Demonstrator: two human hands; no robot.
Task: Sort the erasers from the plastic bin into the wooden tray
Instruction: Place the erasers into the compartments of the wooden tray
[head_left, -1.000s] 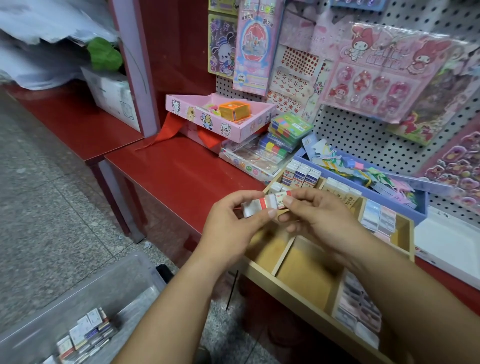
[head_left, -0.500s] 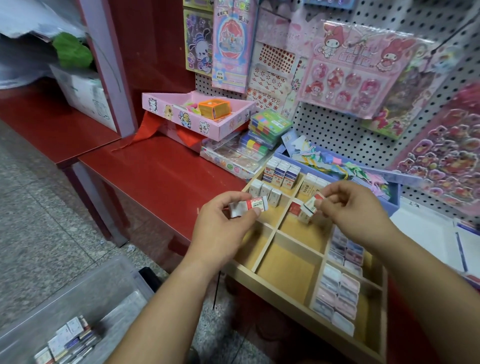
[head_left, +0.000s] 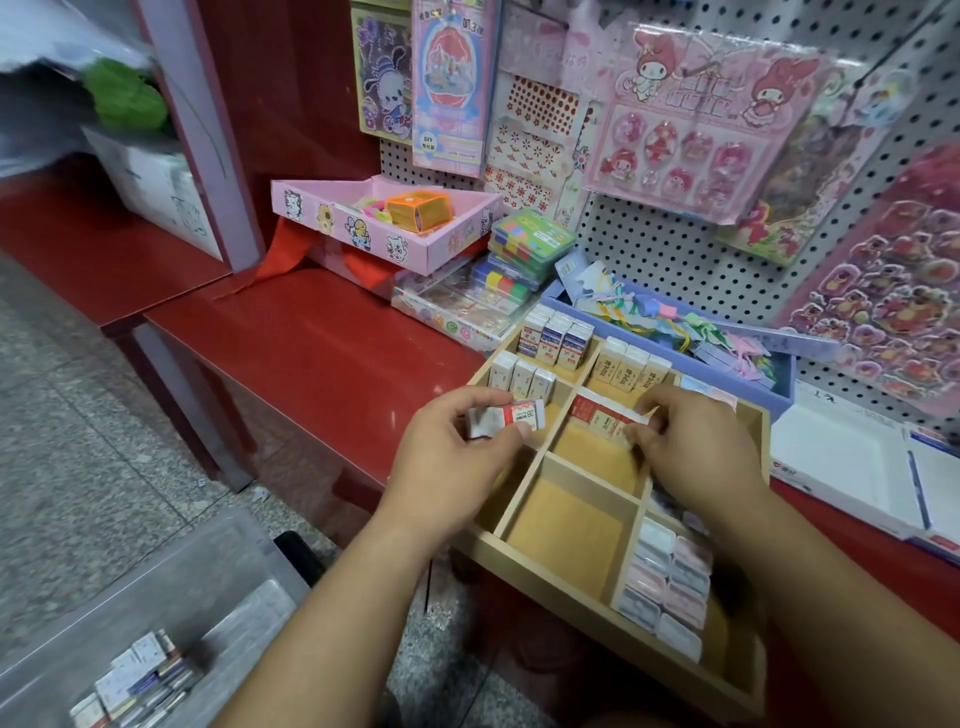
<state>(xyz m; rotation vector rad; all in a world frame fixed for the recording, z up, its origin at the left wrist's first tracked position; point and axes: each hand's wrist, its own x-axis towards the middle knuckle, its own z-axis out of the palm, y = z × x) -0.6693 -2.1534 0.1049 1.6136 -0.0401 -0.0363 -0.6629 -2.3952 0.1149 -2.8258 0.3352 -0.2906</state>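
A divided wooden tray sits on the red shelf, with rows of boxed erasers in its far and right compartments. My left hand pinches a red-and-white eraser above the tray's left edge. My right hand pinches another red-and-white eraser, setting it beside a standing one in the middle compartment. A clear plastic bin on the floor at bottom left holds several more erasers.
The red shelf runs left of the tray. Behind the tray stand a pink box, stacked colourful packs and a blue box of paper strips. Sticker sheets hang on the pegboard. White boxes lie to the right.
My right hand took one eraser from the pair, carried it right and down, and now lowers it into the middle compartment. My left hand keeps its eraser and has drifted slightly toward the tray.
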